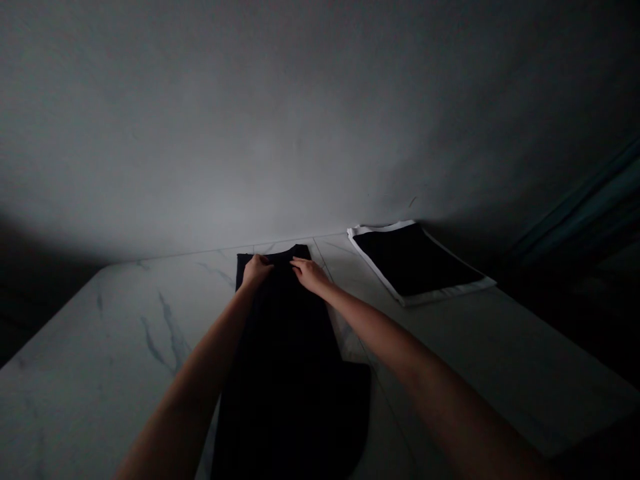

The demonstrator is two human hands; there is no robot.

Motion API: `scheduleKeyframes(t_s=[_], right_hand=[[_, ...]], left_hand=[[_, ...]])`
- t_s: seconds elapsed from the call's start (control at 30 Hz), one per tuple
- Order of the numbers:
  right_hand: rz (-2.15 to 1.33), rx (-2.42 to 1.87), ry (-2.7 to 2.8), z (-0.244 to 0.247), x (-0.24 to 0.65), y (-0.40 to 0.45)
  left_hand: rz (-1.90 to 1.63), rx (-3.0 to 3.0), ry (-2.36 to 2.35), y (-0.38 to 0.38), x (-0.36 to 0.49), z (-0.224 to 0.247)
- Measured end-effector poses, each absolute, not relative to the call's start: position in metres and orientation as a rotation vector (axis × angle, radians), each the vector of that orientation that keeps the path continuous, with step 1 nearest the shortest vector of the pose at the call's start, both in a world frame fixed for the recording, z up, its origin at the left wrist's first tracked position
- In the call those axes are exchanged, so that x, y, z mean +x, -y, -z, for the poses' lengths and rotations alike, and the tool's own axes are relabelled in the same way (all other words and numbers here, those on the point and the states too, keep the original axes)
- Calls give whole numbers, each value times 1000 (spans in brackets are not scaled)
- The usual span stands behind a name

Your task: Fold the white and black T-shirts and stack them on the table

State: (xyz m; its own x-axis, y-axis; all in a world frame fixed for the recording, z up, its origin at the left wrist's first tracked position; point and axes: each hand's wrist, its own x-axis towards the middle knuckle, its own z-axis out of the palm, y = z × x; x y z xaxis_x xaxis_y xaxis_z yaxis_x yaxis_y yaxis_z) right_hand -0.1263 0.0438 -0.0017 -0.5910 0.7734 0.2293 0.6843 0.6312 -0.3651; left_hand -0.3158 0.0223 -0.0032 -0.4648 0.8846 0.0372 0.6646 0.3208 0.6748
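Note:
A black piece of cloth [290, 393], which looks like a folded garment, lies lengthwise on the pale marbled table [125, 333]. Near its far end, my left hand [257, 271] has its fingers curled in on the fabric by the left side. My right hand [309, 273] is opposite, its fingertips bent onto the fabric near the right corner. Both hands look closed on the cloth, a short gap apart, though the dark fabric hides the exact grip. The near part widens to the right and runs out of view at the bottom.
To the right, against the wall [250, 133], lies a flat folded black cloth [420, 260] bordered by white material [380, 270]. Bluish-green fabric [585, 200] hangs at the far right. The table's right edge drops into deep shadow. Light is dim throughout.

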Motion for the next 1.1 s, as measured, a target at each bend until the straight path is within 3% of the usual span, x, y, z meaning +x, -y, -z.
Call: scheduleKeyframes(t_s=[0.37,0.6,0.77,0.93,1.1], right_hand=[[-62,-1123,2649,-4,-125,23],[-425,-1136,2364,8,-116,4],[-516,-768,2408,18,-108,-13],[-446,-893,2402,24,-110,-42],[-426,-996,2648,32,-105,-56]], left_hand=[[-1095,1387,-2199,-11,-316,18],[-1267,1399,-2151,-9,-311,16],[-1144,1534,-2215,-5,-304,12],[-958,1851,-2389,1,-299,7],[-723,2182,-2188,-4,-306,11]])
